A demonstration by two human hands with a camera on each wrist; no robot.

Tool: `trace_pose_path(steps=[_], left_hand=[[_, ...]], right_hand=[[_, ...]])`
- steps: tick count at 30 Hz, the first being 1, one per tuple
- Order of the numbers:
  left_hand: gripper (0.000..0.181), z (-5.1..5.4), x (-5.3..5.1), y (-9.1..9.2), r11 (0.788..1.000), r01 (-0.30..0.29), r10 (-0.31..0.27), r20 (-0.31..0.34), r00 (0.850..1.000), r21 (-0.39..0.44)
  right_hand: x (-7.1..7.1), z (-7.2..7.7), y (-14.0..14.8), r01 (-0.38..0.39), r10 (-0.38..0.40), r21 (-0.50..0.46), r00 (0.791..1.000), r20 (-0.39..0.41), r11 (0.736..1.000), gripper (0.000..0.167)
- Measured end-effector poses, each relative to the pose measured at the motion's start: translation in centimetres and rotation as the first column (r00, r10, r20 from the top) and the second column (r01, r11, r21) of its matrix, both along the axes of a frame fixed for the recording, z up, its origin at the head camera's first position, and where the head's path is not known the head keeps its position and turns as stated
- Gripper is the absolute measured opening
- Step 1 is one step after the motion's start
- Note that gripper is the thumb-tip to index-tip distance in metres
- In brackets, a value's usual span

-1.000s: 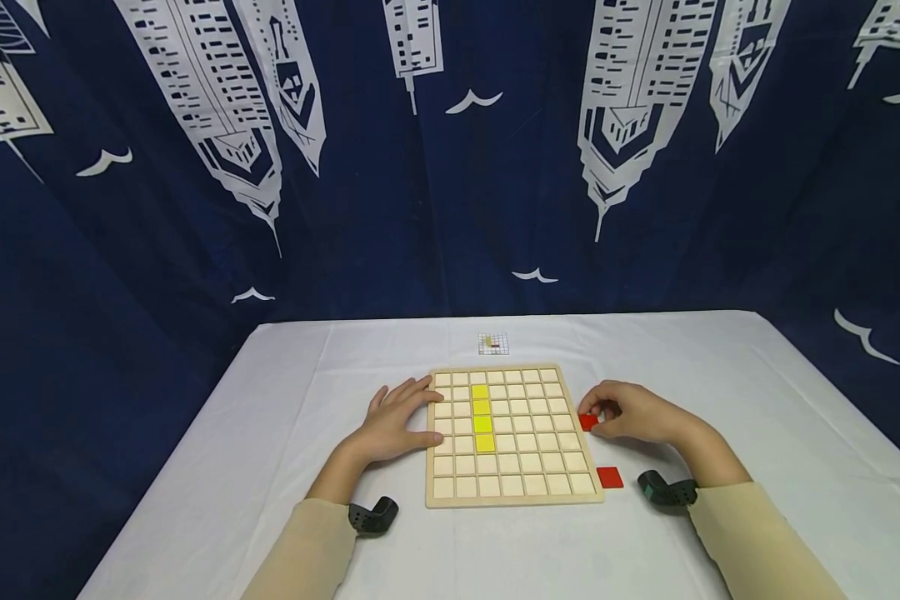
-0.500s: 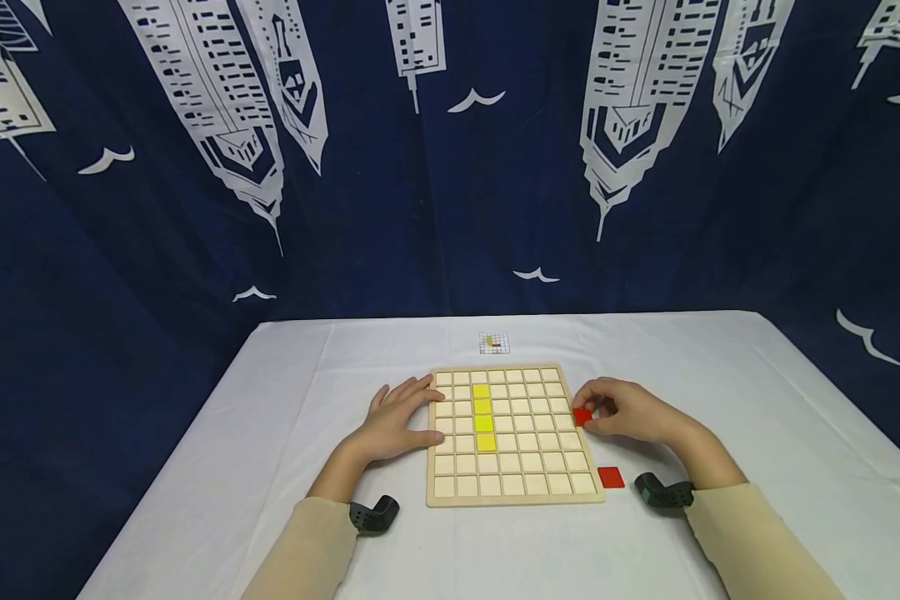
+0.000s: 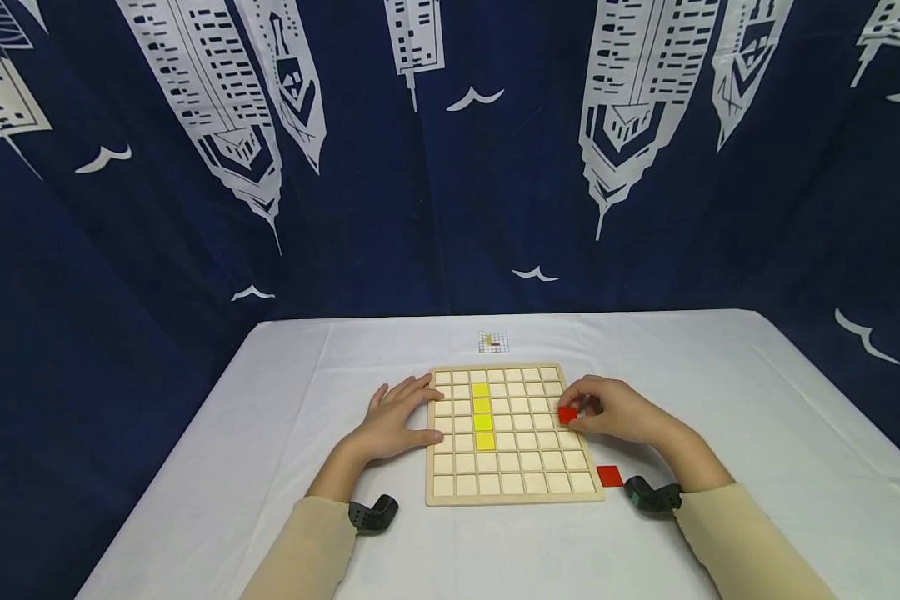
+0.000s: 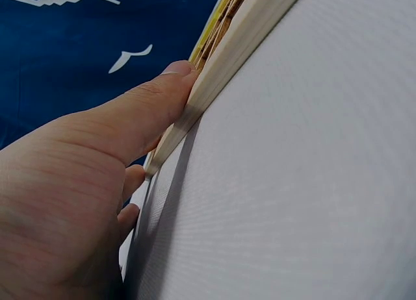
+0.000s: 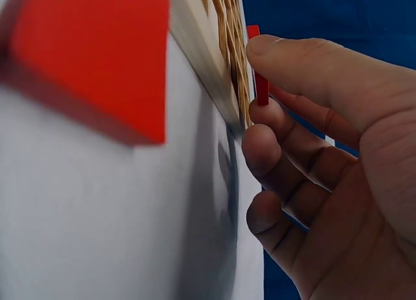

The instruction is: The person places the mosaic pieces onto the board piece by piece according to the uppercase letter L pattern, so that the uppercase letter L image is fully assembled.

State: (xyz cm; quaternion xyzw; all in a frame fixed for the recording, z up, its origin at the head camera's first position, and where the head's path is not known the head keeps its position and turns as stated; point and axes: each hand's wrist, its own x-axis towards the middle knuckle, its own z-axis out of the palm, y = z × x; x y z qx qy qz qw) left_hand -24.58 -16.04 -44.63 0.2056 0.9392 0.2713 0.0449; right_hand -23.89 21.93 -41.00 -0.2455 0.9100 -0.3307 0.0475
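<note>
A wooden grid board (image 3: 517, 503) lies on the white table. Down one of its columns runs a line of several yellow square tiles (image 3: 482, 422). My left hand (image 3: 392, 423) rests on the board's left edge, its fingers spread and the thumb (image 4: 156, 102) touching the rim. Between thumb and fingers, my right hand (image 3: 618, 412) pinches a red square tile (image 3: 567, 415) over the board's right side; in the right wrist view this tile (image 5: 261, 79) appears edge-on. A second red tile (image 3: 610, 476) lies on the cloth beside the board's lower right corner.
Behind the board lies a small printed grid card (image 3: 493, 342) with coloured cells. White cloth (image 3: 330, 367) covers the table. At the back hangs a dark blue curtain (image 3: 420, 208) with white building and bird prints. Each wrist wears a black device.
My right hand has moved left with the red tile, from beside the board's right edge to over its right columns. My left hand has stayed in place.
</note>
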Motion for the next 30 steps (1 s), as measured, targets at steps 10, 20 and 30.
trace_pose_path(steps=[10, 20, 30], left_hand=[[0.060, -0.1, 0.2, 0.0, 1.000, -0.001, 0.001, 0.006, 1.000, -0.001], [0.060, 0.0, 0.1, 0.0, 1.000, 0.002, -0.002, 0.002, 1.000, -0.001], [0.060, 0.1, 0.0, -0.1, 1.000, 0.011, -0.011, 0.003, 1.000, -0.001]], right_hand=[[0.3, -0.2, -1.1, -0.058, 0.058, -0.023, 0.998, -0.001, 0.998, 0.024], [0.7, -0.3, -2.1, -0.082, 0.082, -0.021, 0.997, 0.012, 0.996, 0.023], [1.0, -0.5, -3.4, -0.096, 0.096, -0.011, 0.995, -0.005, 0.995, 0.021]])
